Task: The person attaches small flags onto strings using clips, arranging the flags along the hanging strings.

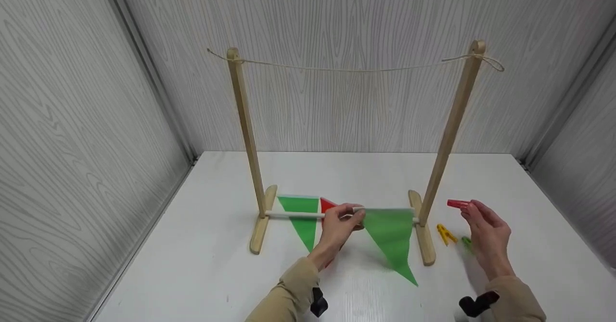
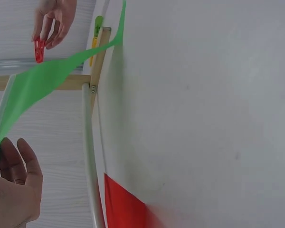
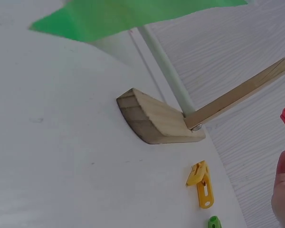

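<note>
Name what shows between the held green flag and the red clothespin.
In the head view, the lower part of the right wooden post shows between the green flag and the red clothespin.

Green flags (image 1: 392,238): two
Red flag (image 2: 124,204): one visible
Red clip (image 1: 457,203): one
Yellow clip (image 3: 197,176): one
Green clip (image 3: 214,222): one
Posts (image 1: 248,134): two
Feet (image 1: 260,234): two
Crossbar (image 1: 281,214): one
Cord (image 1: 337,70): one
Hands (image 1: 338,228): two
Surface (image 1: 202,264): one

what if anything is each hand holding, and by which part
The left hand pinches a green triangular pennant at the left end of its white top edge; the right hand holds a red plastic clothespin by one end.
</note>
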The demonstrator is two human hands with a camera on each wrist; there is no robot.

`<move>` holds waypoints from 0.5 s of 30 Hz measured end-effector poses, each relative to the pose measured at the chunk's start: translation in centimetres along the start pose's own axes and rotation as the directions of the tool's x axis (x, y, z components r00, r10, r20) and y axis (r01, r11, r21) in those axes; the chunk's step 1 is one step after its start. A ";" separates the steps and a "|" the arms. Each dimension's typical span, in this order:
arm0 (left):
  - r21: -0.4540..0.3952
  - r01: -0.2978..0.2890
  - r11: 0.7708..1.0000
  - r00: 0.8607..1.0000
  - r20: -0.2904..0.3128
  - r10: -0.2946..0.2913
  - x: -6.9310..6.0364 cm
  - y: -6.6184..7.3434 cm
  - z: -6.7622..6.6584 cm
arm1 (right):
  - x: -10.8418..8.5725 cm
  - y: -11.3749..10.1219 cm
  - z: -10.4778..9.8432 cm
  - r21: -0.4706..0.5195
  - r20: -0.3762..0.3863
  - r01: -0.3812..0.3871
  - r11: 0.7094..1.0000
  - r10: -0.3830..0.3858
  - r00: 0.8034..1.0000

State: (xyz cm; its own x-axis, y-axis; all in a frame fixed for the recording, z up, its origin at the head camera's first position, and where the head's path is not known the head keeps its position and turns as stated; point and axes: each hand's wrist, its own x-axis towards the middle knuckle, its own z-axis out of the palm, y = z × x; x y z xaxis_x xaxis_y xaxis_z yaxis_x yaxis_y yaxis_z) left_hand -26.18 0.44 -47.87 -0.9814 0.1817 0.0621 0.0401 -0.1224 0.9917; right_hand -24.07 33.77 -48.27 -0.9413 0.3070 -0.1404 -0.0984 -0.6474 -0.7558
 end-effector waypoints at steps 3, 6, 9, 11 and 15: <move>-0.021 -0.018 1.000 1.000 -0.004 0.018 0.4 0.6 0.3 | -0.1 -0.2 0.5 0.031 0.062 0.007 0.999 -0.009 0.998; -0.041 -0.033 0.999 0.999 -0.010 0.033 0.7 1.3 0.6 | -0.2 -0.5 1.0 0.014 0.105 0.054 0.998 -0.055 0.993; -0.044 -0.052 0.998 0.999 -0.015 0.051 1.0 2.0 0.9 | -0.3 -0.9 1.6 0.015 0.151 0.099 0.995 -0.100 0.983; -0.048 -0.064 0.997 0.998 -0.015 0.063 1.3 2.4 1.0 | -0.3 -1.2 2.0 0.015 0.174 0.123 0.992 -0.123 0.977; -0.055 -0.102 0.993 0.995 -0.010 0.102 1.7 3.5 1.2 | -0.2 -2.0 2.9 0.013 0.211 0.162 0.987 -0.161 0.964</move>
State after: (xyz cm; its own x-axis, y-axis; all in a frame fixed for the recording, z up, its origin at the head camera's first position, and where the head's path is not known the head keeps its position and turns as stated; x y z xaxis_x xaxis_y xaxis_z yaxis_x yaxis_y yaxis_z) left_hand -27.47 1.49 -44.18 -0.9740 0.1589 0.1615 0.1296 -0.1937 0.9725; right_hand -24.64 32.93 -44.89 -0.9598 0.2529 0.1215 -0.2538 -0.5977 -0.7605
